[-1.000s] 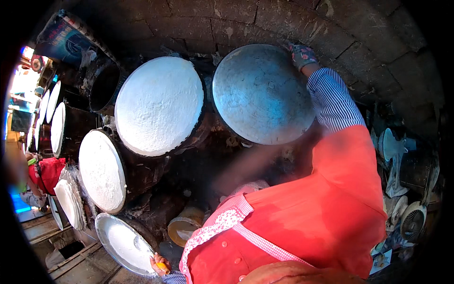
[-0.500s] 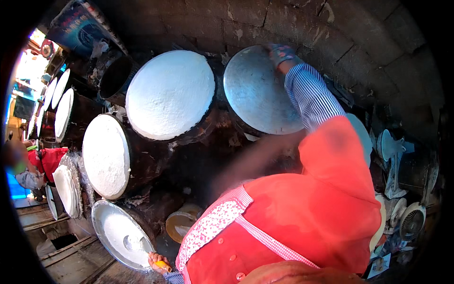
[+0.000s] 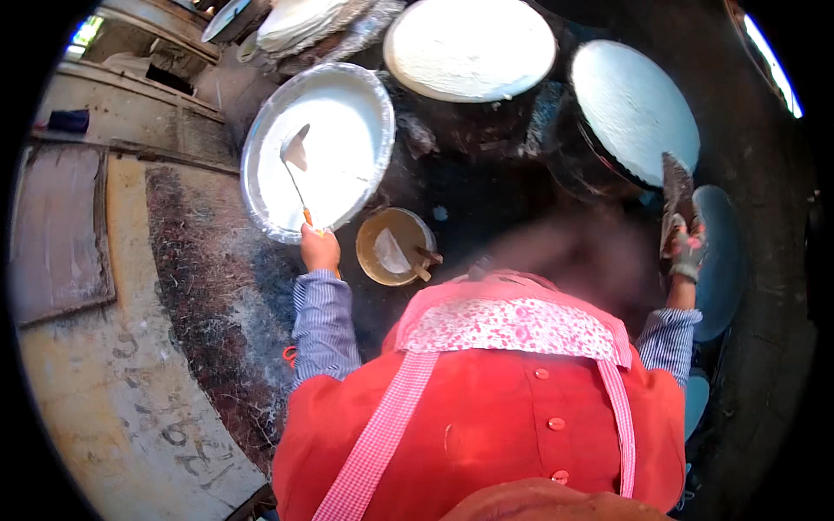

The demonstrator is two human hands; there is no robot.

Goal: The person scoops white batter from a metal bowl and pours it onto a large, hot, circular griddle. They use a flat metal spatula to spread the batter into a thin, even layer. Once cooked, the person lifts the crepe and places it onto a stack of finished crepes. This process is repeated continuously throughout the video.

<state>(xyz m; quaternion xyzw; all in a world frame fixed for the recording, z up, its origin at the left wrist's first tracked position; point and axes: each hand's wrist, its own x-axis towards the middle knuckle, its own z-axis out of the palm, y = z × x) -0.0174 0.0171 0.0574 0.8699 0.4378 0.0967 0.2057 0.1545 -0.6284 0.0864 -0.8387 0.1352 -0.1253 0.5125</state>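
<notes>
Orange marks the handle of the ladle [image 3: 307, 215] in your left hand [image 3: 321, 250], whose grip is clamped around it. The ladle's metal head lies over the white liquid in the wide pale basin [image 3: 251, 169], inside the rim, with the handle coming out over the near edge towards you. Your right hand [image 3: 685, 247], in a patterned glove, is well apart from the left, its grip clamped on a flat dark blade [image 3: 678, 193]. That blade points away from you, and its far end overlaps the near edge of the right-hand white round [image 3: 636, 106]; whether the two touch, you cannot tell from this angle. The round covers the top of a dark drum [image 3: 584, 156]. Just beyond your right hand is a bluish disc [image 3: 721, 269], partly behind the glove.

Between your hands, nearer the left, is a yellowish bucket [image 3: 405, 224] holding a pale half-round piece [image 3: 392, 253], with wooden sticks [image 3: 425, 263] at its right rim. Another white round [image 3: 469, 48] lies farther off, between the basin and the right-hand one. At the top, beyond the basin, is a stack of white sheets [image 3: 300, 23].
</notes>
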